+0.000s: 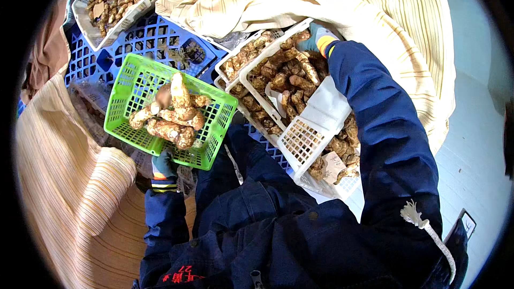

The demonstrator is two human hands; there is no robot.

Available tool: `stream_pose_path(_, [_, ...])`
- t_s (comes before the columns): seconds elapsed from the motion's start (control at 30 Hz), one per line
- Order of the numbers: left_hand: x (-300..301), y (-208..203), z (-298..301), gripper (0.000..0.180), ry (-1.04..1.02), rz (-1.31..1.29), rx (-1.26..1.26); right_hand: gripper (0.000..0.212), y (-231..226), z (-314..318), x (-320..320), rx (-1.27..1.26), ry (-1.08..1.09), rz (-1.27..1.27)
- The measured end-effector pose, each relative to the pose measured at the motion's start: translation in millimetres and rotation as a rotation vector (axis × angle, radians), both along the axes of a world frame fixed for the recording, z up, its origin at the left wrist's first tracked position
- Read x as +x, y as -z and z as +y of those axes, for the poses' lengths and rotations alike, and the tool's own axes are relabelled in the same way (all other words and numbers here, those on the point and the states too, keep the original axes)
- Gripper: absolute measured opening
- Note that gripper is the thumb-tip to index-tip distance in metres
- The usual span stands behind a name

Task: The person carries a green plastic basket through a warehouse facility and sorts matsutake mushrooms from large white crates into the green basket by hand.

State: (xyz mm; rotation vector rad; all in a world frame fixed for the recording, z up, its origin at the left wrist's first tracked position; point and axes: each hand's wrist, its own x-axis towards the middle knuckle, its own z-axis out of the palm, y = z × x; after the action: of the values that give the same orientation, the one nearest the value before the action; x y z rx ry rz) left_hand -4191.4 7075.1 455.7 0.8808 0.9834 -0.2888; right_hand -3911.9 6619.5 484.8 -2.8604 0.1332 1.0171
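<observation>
My left hand (164, 167), in a grey-green glove, grips the near edge of a green plastic basket (120, 93); its fingers are partly hidden by the basket. Several thick-stemmed brown and white mushrooms (181, 99) lie inside, some across others. My right hand (320, 39), gloved too, is closed at the far right corner of a white plastic basket (262, 91), and its fingertips are hard to make out. That basket is heaped with similar mushrooms (300, 72) and has white paper (324, 104) along its near right side.
More white baskets of mushrooms sit beside and beneath it, one with a torn cardboard tag (333, 167). Blue plastic pallets (144, 37) carry another white basket (80, 8) at the far left. Striped cloth (396, 48) drapes the far side, and more striped cloth (69, 182) the left.
</observation>
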Motion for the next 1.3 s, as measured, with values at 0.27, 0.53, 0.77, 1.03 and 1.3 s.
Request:
stream_pose_path(0.27, [-17,26,14,0.028,0.094,-0.086,-0.028,0.060,-24,-36,-7,0.011,-0.252,0.429])
stream_pose_path(0.53, [-25,45,17,0.029,-0.006,-0.041,0.028,0.037,-8,-23,-14,-0.275,-0.279,0.438])
stream_pose_path(0.77, [-32,64,31,0.041,0.034,-0.055,0.022,0.064,-3,45,-51,-0.301,-0.595,0.187])
stream_pose_path(1.03, [-44,82,42,0.031,0.079,-0.085,-0.043,0.036,-8,52,-49,-0.356,-0.821,0.080])
stream_pose_path(1.3, [-20,36,14,0.028,-0.018,-0.012,-0.065,0.053,-16,63,-45,-0.341,-0.730,0.203])
